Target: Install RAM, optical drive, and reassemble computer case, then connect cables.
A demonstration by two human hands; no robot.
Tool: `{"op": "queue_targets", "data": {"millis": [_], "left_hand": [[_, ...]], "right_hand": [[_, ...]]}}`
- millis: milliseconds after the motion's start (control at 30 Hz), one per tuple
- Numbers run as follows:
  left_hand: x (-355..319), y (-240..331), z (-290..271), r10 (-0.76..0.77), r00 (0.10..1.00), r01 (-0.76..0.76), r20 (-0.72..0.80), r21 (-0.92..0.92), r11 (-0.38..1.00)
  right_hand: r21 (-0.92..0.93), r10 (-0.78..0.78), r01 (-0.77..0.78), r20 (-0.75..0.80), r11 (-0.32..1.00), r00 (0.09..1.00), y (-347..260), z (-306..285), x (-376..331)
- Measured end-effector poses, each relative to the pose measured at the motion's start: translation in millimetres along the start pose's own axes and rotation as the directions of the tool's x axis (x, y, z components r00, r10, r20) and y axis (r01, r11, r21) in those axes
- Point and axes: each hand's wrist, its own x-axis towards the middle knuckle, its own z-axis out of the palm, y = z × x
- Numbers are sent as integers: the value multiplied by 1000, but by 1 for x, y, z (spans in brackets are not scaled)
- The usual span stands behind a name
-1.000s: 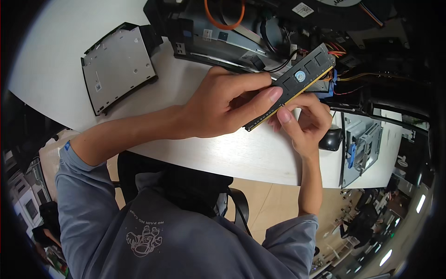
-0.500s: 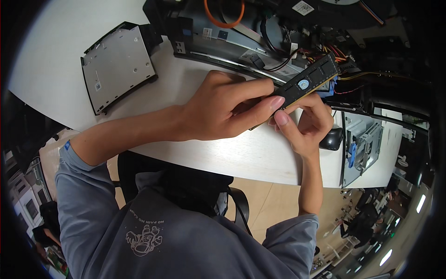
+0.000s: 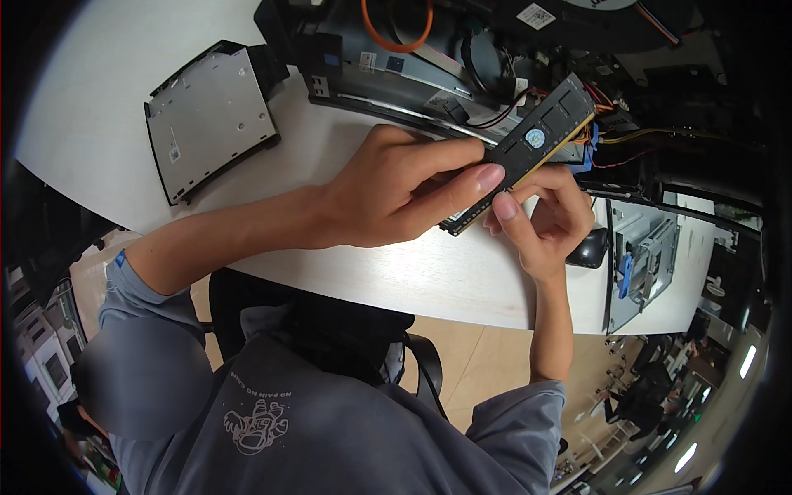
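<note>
A black RAM module with a gold contact edge and a round pale sticker slants up to the right over the desk edge. My left hand is closed on it, thumb across its face and fingers behind. Closed too, my right hand has thumb and forefinger at the gold edge, its other fingers curled. Just beyond the module stands an opened computer case, its bundled wires and blue plastic parts partly hidden behind the module.
A flat grey metal drive unit lies on the white desk at the left. Right of my right hand are a black mouse and a metal panel with a blue latch. An orange cable loop hangs over the case.
The RAM module has tilted so more of its face and its lower end show. My right thumb has shifted slightly right along its edge; my left hand has hardly moved.
</note>
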Motion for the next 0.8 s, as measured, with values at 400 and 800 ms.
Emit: {"op": "queue_targets", "data": {"millis": [400,800], "left_hand": [[-2,0,-1,-52,996,61,68,-125,990],[-2,0,-5,-77,992,86,98,-93,992]], "right_hand": [[17,46,-46,-40,999,998,-1,-1,0],[30,47,-46,-45,999,998,-1,-1,0]]}}
